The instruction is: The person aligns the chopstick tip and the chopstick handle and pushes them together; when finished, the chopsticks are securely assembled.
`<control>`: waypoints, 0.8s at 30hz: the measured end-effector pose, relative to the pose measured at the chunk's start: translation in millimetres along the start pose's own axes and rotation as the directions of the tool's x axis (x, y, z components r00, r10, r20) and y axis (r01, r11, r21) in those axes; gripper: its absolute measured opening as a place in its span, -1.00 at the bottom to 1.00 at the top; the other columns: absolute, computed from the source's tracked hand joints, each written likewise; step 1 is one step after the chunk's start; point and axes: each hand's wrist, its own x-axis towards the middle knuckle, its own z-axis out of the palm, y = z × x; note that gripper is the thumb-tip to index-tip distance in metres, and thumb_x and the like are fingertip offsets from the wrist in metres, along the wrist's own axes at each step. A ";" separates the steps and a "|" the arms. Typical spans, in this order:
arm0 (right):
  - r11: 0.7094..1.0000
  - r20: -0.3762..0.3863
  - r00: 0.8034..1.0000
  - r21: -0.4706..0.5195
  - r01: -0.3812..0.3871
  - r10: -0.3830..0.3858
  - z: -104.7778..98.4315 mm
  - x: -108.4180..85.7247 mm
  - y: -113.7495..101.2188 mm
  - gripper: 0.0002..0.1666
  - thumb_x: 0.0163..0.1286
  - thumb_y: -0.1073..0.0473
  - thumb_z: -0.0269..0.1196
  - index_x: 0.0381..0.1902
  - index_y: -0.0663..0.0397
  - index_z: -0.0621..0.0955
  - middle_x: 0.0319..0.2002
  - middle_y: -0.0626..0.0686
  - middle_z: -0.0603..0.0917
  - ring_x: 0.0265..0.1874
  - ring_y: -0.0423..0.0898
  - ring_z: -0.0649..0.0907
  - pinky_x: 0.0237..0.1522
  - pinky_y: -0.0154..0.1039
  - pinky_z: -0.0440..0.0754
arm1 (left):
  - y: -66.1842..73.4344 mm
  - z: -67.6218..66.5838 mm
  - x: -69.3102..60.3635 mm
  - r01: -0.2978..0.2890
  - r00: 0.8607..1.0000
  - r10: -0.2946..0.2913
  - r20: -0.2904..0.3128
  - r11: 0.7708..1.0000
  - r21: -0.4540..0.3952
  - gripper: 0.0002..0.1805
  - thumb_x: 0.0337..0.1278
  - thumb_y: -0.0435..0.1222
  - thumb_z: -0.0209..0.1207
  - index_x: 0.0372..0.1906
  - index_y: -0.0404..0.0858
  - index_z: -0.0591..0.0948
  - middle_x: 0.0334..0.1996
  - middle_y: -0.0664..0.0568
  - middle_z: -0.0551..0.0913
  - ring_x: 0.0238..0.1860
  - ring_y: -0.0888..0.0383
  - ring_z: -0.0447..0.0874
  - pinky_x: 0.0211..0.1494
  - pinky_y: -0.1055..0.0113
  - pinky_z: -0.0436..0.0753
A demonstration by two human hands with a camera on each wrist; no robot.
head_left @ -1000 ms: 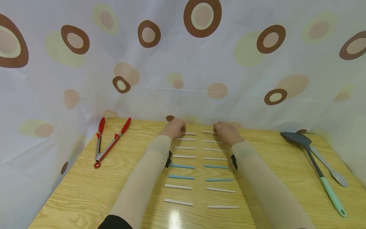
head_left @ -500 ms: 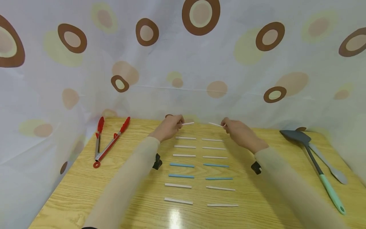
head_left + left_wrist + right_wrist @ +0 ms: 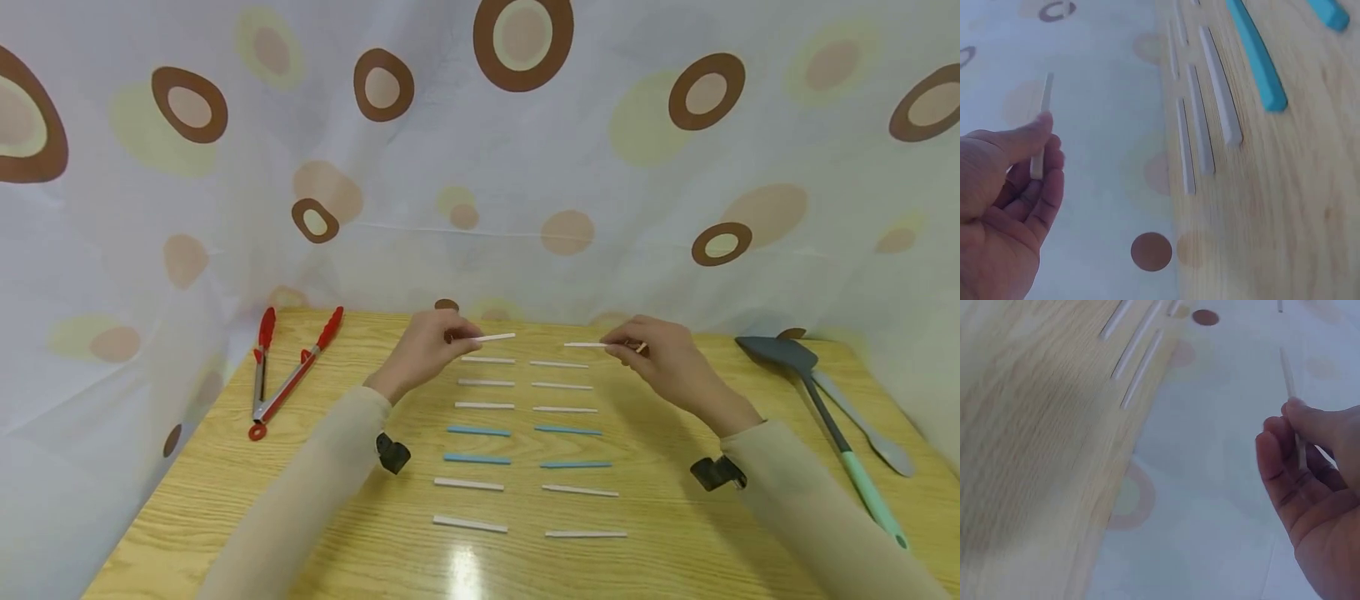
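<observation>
At the back of the table, my left hand [image 3: 431,348] pinches a thin white stick [image 3: 498,337] between thumb and fingers. My right hand [image 3: 671,362] grips another white stick [image 3: 585,344], its free end pointing left toward the first one. Both sticks are held above the tabletop, with a gap between them. In the left wrist view the thumb presses the white stick [image 3: 1047,94] against curled fingers. The right wrist view shows a similar pinch on its white stick [image 3: 1287,375]. Below the hands lie two columns of sticks, white ones [image 3: 487,382] and blue ones [image 3: 477,459].
Red-tipped tongs [image 3: 273,392] lie spread at the left of the wooden table [image 3: 195,500]. On the right are a dark spatula with a mint handle [image 3: 825,425] and a grey spoon [image 3: 862,433]. A spotted curtain [image 3: 465,167] hangs behind the table's back edge.
Both hands have lifted the backmost white sticks off the table and drawn apart sideways. Both wrists have since swung outward. The other sticks lie as before.
</observation>
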 end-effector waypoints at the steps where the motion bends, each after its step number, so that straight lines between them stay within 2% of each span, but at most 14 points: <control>1: 0.999 -0.011 1.000 0.027 -0.022 0.022 -1.4 -2.1 -2.3 -0.88 0.36 0.29 0.33 -0.16 0.07 0.73 -0.33 -0.13 0.62 -0.49 -0.25 0.61 -0.47 -0.28 0.61 | 1.1 0.5 -2.8 0.001 1.000 -0.001 -0.015 1.000 -0.032 -0.86 0.27 -0.26 0.30 -0.12 -0.15 0.77 -0.30 0.20 0.68 -0.31 0.30 0.61 -0.19 0.33 0.61; 5: 0.993 -0.059 0.997 0.113 -0.045 0.052 -6.6 -5.5 -11.5 -0.89 0.34 0.27 0.35 -0.18 0.03 0.74 -0.38 -0.18 0.61 -0.53 -0.25 0.61 -0.49 -0.34 0.59 | 7.1 2.7 -10.2 -0.026 0.998 0.016 -0.067 0.989 -0.147 -0.87 0.24 -0.23 0.33 -0.15 -0.12 0.78 -0.32 0.24 0.67 -0.33 0.31 0.61 -0.20 0.29 0.62; 10: 0.980 -0.091 0.994 0.194 -0.049 0.068 -11.2 -3.1 -21.7 -0.88 0.33 0.27 0.36 -0.21 -0.05 0.74 -0.45 -0.20 0.60 -0.55 -0.22 0.60 -0.49 -0.38 0.53 | 17.8 3.9 -12.5 -0.093 0.992 0.069 -0.108 0.966 -0.240 -0.87 0.24 -0.25 0.33 -0.16 -0.14 0.79 -0.36 0.19 0.62 -0.36 0.23 0.57 -0.23 0.19 0.61; 15: 0.970 -0.102 0.992 0.238 -0.049 0.076 -12.1 -1.8 -27.2 -0.88 0.31 0.27 0.37 -0.24 -0.08 0.74 -0.48 -0.20 0.60 -0.56 -0.26 0.60 -0.52 -0.37 0.50 | 25.3 4.2 -12.8 -0.124 0.989 0.099 -0.108 0.956 -0.264 -0.87 0.24 -0.28 0.32 -0.16 -0.17 0.79 -0.36 0.18 0.61 -0.36 0.22 0.56 -0.23 0.15 0.60; 20: 0.955 -0.103 0.993 0.297 -0.017 0.050 -10.3 -0.7 -31.6 -0.83 0.29 0.32 0.38 -0.23 -0.09 0.74 -0.44 -0.19 0.62 -0.52 -0.18 0.64 -0.48 -0.37 0.57 | 29.5 5.4 -12.8 -0.119 0.990 0.096 -0.100 0.958 -0.262 -0.87 0.23 -0.31 0.33 -0.16 -0.19 0.79 -0.36 0.17 0.62 -0.36 0.22 0.55 -0.23 0.15 0.59; 22: 0.950 -0.105 0.993 0.311 -0.010 0.045 -12.6 0.7 -41.8 -0.80 0.28 0.38 0.37 -0.24 -0.03 0.74 -0.44 -0.12 0.63 -0.52 -0.14 0.64 -0.46 -0.37 0.58 | 31.3 6.4 -12.6 -0.115 0.991 0.093 -0.098 0.958 -0.263 -0.88 0.22 -0.31 0.33 -0.17 -0.19 0.79 -0.36 0.17 0.62 -0.37 0.22 0.54 -0.23 0.15 0.59; 24: 0.948 -0.106 0.994 0.319 -0.003 0.039 -10.9 0.6 -43.0 -0.79 0.27 0.40 0.37 -0.23 -0.02 0.74 -0.44 -0.12 0.63 -0.52 -0.12 0.64 -0.47 -0.37 0.57 | 33.0 8.0 -11.9 -0.114 0.991 0.091 -0.097 0.958 -0.264 -0.88 0.21 -0.32 0.33 -0.17 -0.19 0.79 -0.37 0.17 0.62 -0.37 0.22 0.54 -0.24 0.14 0.59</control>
